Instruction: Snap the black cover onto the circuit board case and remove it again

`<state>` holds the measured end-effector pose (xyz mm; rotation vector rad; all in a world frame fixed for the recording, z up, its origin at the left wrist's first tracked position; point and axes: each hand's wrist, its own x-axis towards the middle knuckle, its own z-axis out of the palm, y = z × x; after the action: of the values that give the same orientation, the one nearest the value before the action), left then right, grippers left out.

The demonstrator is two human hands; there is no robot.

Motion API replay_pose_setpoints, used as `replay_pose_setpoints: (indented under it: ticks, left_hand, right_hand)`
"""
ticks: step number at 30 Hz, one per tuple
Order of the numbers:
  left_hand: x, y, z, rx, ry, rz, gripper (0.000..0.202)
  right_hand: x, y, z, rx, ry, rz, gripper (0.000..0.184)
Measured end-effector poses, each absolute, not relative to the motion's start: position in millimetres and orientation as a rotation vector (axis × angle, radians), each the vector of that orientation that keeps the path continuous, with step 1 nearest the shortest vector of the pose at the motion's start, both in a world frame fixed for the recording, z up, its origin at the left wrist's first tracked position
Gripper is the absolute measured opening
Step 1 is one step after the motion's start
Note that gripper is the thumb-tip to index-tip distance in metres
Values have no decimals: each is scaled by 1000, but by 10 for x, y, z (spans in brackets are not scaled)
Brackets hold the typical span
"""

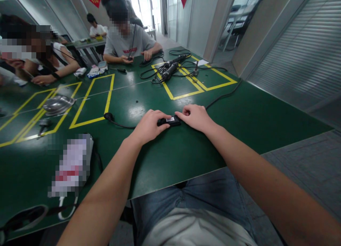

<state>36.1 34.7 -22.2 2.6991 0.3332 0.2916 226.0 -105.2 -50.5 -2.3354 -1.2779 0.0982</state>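
A small black adapter box (175, 121) with a white barcode label lies low over the green table in front of me. My left hand (152, 124) grips its left end between thumb and fingers. At the box's right end is my right hand (195, 116), its fingers curled around a dark bit of the black cord (222, 96), which runs from behind this hand to the far right table edge. Whether cord and box are joined there is hidden. Another cord (124, 126) leads left from under my left hand to a round black plug (108, 116).
Yellow tape rectangles (93, 100) mark the green table (266, 118). Black tools with tangled cables (170, 70) lie ahead. To the left are a clear plastic-looking shape (58, 104) and a pouch (71, 164). Co-workers (130, 40) sit across the table, handling small objects.
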Motion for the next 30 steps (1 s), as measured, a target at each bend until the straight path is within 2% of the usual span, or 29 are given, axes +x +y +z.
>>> replay_pose_setpoints:
  ticks: [11,16,18,20,23,27,30]
  left_hand:
    - [371,333,-277,2564,399,320,33]
    - [388,394,-312,2199,533,404,55]
    - [383,426,-300,2206,655,480,46]
    - [367,459,-277,2346,813,511,27]
    - [338,501,-249,2528,958,424,12]
    - [316,496,-211,2664,913,439,18]
    - [306,437,-146,2804,938,388,29]
  right_hand:
    - [2257,-1058,-537,-2330,-1333,94,44]
    - [2281,-1079,-505,-2324,-1379,114,47]
    - [2295,-1087,-488,-2309,-1396,127,46]
    - [2310,-1095,-478,-2281,-1412,143,45]
    - [2336,-1101,-486,-2237,-1415,142,43]
    - [2361,-1107,-512,-2207,-1410,105,41]
    - [2364,-1115,-515,-2248,-1445,57,46]
